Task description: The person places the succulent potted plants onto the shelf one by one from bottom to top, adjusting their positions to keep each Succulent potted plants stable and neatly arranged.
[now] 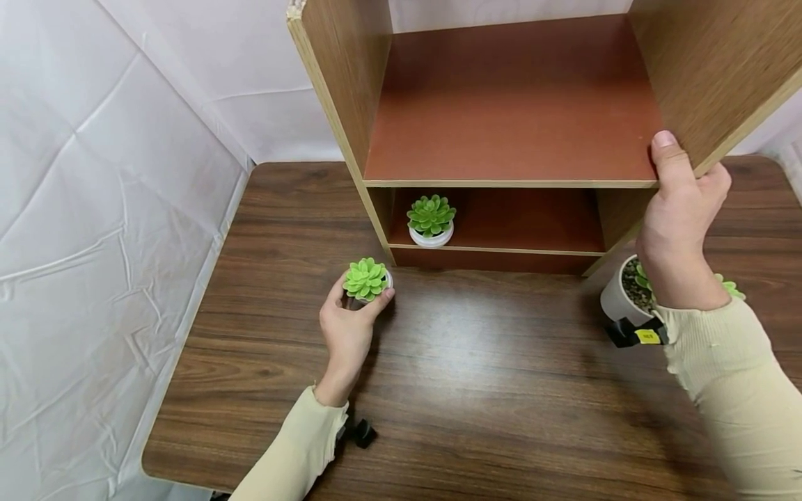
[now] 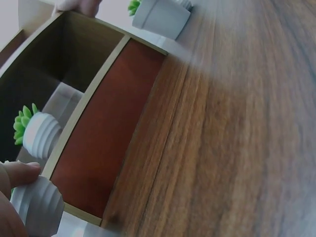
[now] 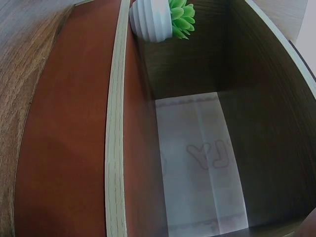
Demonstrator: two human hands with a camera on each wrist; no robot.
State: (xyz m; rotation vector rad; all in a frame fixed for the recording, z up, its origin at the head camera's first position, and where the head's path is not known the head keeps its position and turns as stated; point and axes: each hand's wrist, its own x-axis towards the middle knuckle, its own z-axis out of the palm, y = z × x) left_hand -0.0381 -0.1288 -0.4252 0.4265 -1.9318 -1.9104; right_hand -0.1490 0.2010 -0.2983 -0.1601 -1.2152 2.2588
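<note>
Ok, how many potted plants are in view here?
3: one plant in the left hand, a second plant on the lower shelf, and a third plant on the table at the right, partly hidden by the right arm. More could be hidden.

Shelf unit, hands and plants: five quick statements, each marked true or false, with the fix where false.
1. The left hand holds a small potted succulent. True.
2. The right hand holds a plant too. False: it grips a side panel of the shelf unit.
3. A second succulent sits in the lower compartment. True.
4. The larger pot stands inside the shelf unit. False: it stands on the table, right of the unit in the head view.
5. Both wrist views show the second succulent. True.
</note>
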